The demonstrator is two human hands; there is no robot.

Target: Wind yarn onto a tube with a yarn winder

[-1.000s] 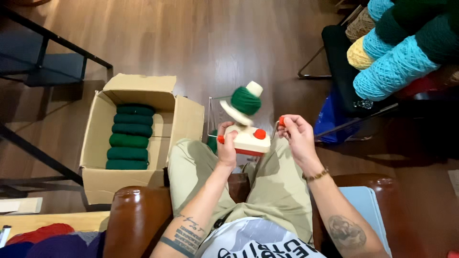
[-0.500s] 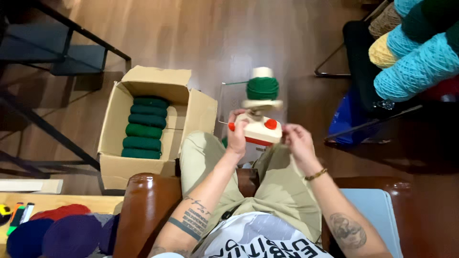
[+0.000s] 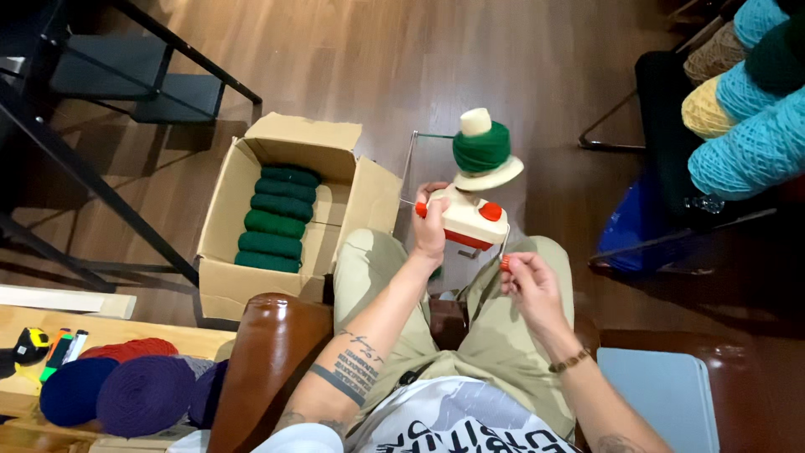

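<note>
Left hand (image 3: 432,225) wrapped around the cream body of a yarn winder (image 3: 470,220), steadying it over the knees. Right hand (image 3: 530,281) just right of it and nearer, fingertips pinching the winder's orange crank knob (image 3: 505,262). Green yarn cake (image 3: 481,147) sitting on the spindle on the winder's far side, above a cream flange. Further left on the wood floor, open cardboard box (image 3: 225,281) with dark green yarn cakes (image 3: 272,217) stacked in a row. Teal and yellow yarn cones (image 3: 742,126) far right.
</note>
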